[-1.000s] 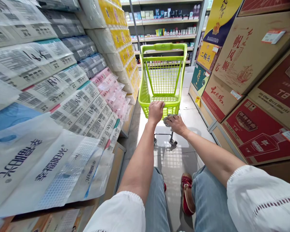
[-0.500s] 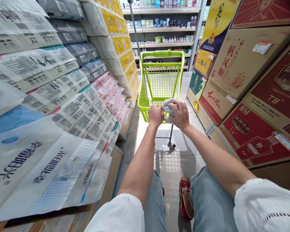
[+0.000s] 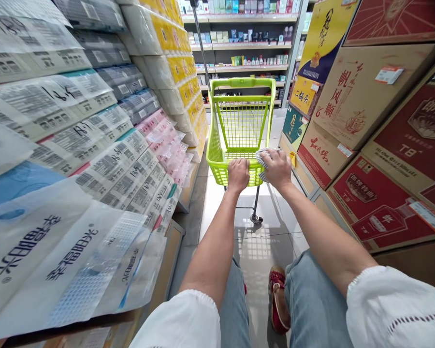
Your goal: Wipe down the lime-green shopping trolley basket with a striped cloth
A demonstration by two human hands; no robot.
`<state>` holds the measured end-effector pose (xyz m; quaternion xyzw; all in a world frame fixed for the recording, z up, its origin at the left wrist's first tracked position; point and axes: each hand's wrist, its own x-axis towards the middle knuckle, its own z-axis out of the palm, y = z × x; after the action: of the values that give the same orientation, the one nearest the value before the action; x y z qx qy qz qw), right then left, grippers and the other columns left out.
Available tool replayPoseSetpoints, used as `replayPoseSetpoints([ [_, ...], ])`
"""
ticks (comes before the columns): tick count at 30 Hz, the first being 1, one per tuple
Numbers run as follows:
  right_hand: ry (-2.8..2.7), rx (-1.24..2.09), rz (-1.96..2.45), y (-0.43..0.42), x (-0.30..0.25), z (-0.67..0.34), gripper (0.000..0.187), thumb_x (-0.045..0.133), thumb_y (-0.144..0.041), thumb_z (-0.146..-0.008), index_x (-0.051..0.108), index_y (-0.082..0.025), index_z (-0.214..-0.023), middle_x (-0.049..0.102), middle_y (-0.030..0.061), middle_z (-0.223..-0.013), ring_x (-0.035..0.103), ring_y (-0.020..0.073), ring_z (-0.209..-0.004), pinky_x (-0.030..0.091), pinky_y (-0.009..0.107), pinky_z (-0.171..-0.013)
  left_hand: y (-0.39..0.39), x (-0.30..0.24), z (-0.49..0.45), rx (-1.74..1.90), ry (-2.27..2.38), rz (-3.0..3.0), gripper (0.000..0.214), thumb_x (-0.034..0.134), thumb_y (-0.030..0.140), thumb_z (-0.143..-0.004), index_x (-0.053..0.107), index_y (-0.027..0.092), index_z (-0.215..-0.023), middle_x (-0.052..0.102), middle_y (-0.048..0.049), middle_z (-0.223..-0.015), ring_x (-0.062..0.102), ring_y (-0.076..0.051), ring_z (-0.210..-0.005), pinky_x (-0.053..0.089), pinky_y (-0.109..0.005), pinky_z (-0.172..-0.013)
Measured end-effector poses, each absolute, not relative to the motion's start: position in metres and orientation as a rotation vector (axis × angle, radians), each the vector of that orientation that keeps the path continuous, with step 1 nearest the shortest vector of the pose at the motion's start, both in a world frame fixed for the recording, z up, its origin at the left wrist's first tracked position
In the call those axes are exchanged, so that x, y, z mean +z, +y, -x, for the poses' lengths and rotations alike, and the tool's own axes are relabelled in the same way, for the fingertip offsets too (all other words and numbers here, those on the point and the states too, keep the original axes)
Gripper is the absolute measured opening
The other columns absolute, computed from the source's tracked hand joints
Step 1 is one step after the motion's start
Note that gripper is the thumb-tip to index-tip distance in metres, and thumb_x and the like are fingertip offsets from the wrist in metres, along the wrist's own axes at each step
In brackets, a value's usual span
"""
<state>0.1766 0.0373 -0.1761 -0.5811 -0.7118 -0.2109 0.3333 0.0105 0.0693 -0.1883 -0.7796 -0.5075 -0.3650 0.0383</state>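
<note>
A lime-green plastic shopping cart [image 3: 214,145] stands on thin metal legs in front of me, its basket showing nothing inside. My left hand [image 3: 238,175] is closed around the near rim of the basket. At the near right corner, my right hand [image 3: 277,169] presses a grey-and-white striped cloth [image 3: 263,158] against the cart. Most of the cloth is hidden under my fingers and palm.
Stacked plastic-wrapped packs [image 3: 105,169] line the left side, with yellow-and-white tissue bundles [image 3: 181,67] behind. Cardboard cartons [image 3: 369,96] rise on the right. Shelves of small goods [image 3: 239,46] stand beyond the cart. Pale tiled floor [image 3: 271,222] runs between.
My right hand has slid with the cloth to the right, away from my left hand, towards the basket's corner. The left hand keeps its grip on the rim.
</note>
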Motion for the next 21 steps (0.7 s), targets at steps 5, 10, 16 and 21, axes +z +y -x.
replayPoseSetpoints([
  [5,-1.841,-0.45,1.517,0.034,-0.179,-0.175,0.048,0.049,-0.015,-0.077,0.057,-0.025,-0.123,0.053,0.0074,-0.129,0.039,0.0292,-0.106,0.036,0.042,-0.083,0.068,-0.188,-0.007,-1.13,-1.594,2.328,0.031,0.029,0.031,-0.096,0.05,0.022,-0.075,0.06,-0.0078,-0.086,0.052,-0.023,-0.088,0.035,-0.039,-0.085],
  [10,-2.011,-0.429,1.379,0.022,-0.179,-0.133,0.044,0.049,-0.016,-0.08,0.058,-0.024,-0.122,0.054,0.0073,-0.128,0.041,0.0279,-0.106,0.036,0.041,-0.088,0.067,-0.189,-0.002,-1.14,-1.632,2.289,0.027,0.032,0.029,-0.095,0.05,0.022,-0.076,0.061,-0.0073,-0.087,0.052,-0.024,-0.089,0.034,-0.04,-0.085],
  [16,-2.107,-0.473,1.393,0.024,-0.176,-0.138,0.045,0.048,-0.016,-0.083,0.055,-0.026,-0.126,0.052,0.0064,-0.133,0.04,0.0283,-0.11,0.034,0.042,-0.085,0.068,-0.186,0.011,-1.134,-1.61,2.332,0.028,0.035,0.032,-0.095,0.048,0.022,-0.072,0.061,-0.0056,-0.085,0.052,-0.022,-0.086,0.035,-0.039,-0.084],
  [21,-2.015,-0.462,1.47,0.034,-0.167,-0.161,0.039,0.05,-0.015,-0.081,0.06,-0.029,-0.116,0.056,0.0024,-0.129,0.041,0.0268,-0.106,0.035,0.04,-0.08,0.067,-0.185,0.012,-1.162,-1.598,2.37,0.03,0.035,0.034,-0.095,0.047,0.022,-0.07,0.062,-0.005,-0.085,0.051,-0.021,-0.086,0.035,-0.037,-0.082],
])
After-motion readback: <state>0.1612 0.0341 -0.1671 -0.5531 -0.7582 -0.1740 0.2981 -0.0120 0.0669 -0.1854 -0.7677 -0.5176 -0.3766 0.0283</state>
